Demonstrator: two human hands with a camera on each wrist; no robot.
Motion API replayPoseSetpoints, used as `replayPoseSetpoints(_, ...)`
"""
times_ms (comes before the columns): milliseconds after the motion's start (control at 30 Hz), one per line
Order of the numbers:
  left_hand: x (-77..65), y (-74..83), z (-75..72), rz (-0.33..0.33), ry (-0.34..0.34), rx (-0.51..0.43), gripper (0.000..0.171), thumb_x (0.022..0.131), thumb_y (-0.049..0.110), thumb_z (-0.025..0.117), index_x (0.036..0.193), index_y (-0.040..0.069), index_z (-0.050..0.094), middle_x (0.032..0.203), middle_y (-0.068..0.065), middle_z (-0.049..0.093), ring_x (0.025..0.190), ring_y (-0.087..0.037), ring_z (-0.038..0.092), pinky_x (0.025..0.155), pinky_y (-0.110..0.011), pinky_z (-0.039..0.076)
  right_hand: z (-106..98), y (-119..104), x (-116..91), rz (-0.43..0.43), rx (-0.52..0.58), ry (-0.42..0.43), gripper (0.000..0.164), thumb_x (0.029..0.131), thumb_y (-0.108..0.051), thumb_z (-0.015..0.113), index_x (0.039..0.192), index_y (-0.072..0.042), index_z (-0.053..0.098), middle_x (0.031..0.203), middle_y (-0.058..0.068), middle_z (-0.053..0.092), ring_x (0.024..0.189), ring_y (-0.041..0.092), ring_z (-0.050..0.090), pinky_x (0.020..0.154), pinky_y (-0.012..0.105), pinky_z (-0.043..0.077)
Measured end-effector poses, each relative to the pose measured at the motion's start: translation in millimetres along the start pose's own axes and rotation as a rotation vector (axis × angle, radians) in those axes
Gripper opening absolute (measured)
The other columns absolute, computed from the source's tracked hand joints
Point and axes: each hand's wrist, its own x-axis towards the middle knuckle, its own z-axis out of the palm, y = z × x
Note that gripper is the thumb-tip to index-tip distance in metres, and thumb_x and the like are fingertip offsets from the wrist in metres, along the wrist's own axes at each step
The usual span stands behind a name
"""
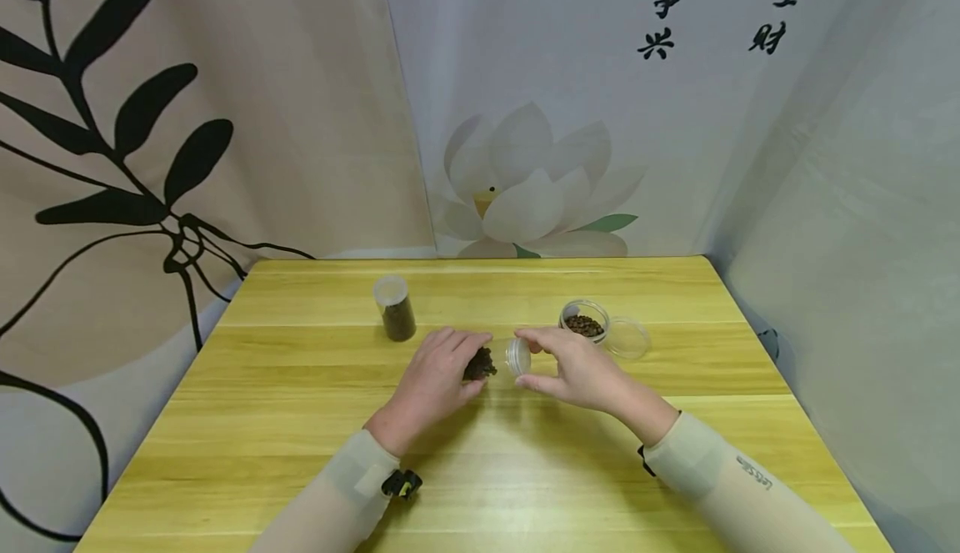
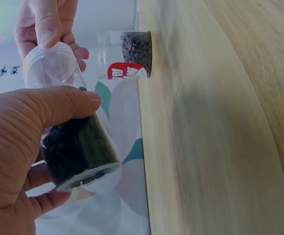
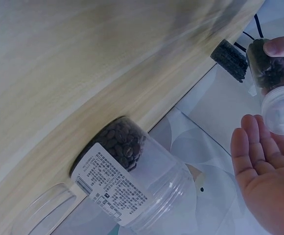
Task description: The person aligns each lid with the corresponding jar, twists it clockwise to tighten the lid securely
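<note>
My left hand [image 1: 437, 374] grips a clear plastic jar [image 2: 78, 147] with dark dried pieces inside, thumb across its near side. The jar lies tilted over the table, its lidded end toward my right hand. A translucent lid [image 1: 517, 356] sits on that end. My right hand [image 3: 267, 171] is at the lid with fingers fairly straight and the palm showing in the right wrist view. In the head view its thumb and index finger [image 1: 534, 335] are on either side of the lid; whether they press on it is hard to tell.
Behind my left hand stands a jar [image 1: 397, 316] of dark grains with a pale lid. Uncovered, a labelled jar [image 3: 120, 171] of brown beans stands beyond my right hand. Beside it a clear lid [image 1: 628, 338] lies on the wooden table [image 1: 480, 486]. Curtains hang behind the table.
</note>
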Motion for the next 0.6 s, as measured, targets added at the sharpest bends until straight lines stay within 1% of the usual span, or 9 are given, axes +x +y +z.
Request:
replayPoseSetpoints(200, 0.3, -0.4, -0.5, 0.001, -0.002, -0.007, 0.07, 0.077, 0.025, 0.099, 0.138, 0.012, 0.067, 0.124, -0.004, 0.077, 0.109, -0.022, 0.069, 0.105, -0.045, 0.057, -0.5, -0.5, 0.9, 0.015, 0.009, -0.017, 0.069, 0.095, -0.04, 0.082, 0.152, -0.009, 0.058, 0.132, 0.006, 0.075, 0.117, 0.021, 0.073, 0.099, 0.044, 0.062)
replayPoseSetpoints(300, 0.2, -0.5, -0.7, -0.001, -0.01, -0.007, 0.07, 0.078, 0.025, 0.098, 0.138, 0.012, 0.067, 0.124, -0.004, 0.076, 0.109, -0.023, 0.069, 0.106, -0.046, 0.057, -0.8, 0.0, 0.4, 0.029, 0.042, -0.029, 0.079, 0.093, -0.041, 0.084, 0.158, -0.009, 0.051, 0.14, 0.007, 0.071, 0.119, 0.023, 0.073, 0.099, 0.046, 0.062)
replayPoseSetpoints(400, 0.0, -0.7, -0.6, -0.009, -0.025, -0.016, 0.07, 0.078, 0.025, 0.098, 0.139, 0.012, 0.066, 0.125, -0.004, 0.076, 0.111, -0.023, 0.069, 0.108, -0.047, 0.056, -0.7, 0.9, -0.4, 0.031, 0.079, -0.031, 0.092, 0.09, -0.041, 0.087, 0.164, -0.009, 0.042, 0.152, 0.009, 0.063, 0.123, 0.027, 0.072, 0.101, 0.049, 0.062)
replayPoseSetpoints(467, 0.1, -0.7, -0.6, -0.015, -0.034, -0.017, 0.07, 0.078, 0.026, 0.098, 0.139, 0.011, 0.066, 0.126, -0.004, 0.076, 0.112, -0.023, 0.068, 0.109, -0.047, 0.055, -0.3, 1.4, -0.5, 0.013, 0.085, -0.02, 0.096, 0.087, -0.039, 0.09, 0.165, -0.01, 0.04, 0.155, 0.009, 0.06, 0.125, 0.029, 0.071, 0.102, 0.05, 0.061)
replayPoseSetpoints(500, 0.2, -0.7, -0.6, -0.017, -0.036, -0.019, 0.071, 0.079, 0.026, 0.098, 0.14, 0.011, 0.066, 0.126, -0.004, 0.076, 0.112, -0.023, 0.068, 0.11, -0.047, 0.055, -0.1, 1.7, -0.4, -0.002, 0.078, -0.012, 0.095, 0.087, -0.038, 0.091, 0.164, -0.011, 0.041, 0.155, 0.009, 0.06, 0.125, 0.028, 0.071, 0.102, 0.049, 0.061)
replayPoseSetpoints(600, 0.8, -0.8, 0.0, -0.015, -0.033, -0.017, 0.07, 0.079, 0.027, 0.098, 0.139, 0.011, 0.066, 0.126, -0.004, 0.076, 0.112, -0.023, 0.068, 0.109, -0.046, 0.055, 0.7, 2.5, 0.5, -0.064, 0.036, 0.021, 0.087, 0.085, -0.033, 0.092, 0.158, -0.012, 0.05, 0.149, 0.007, 0.065, 0.123, 0.025, 0.071, 0.102, 0.046, 0.062)
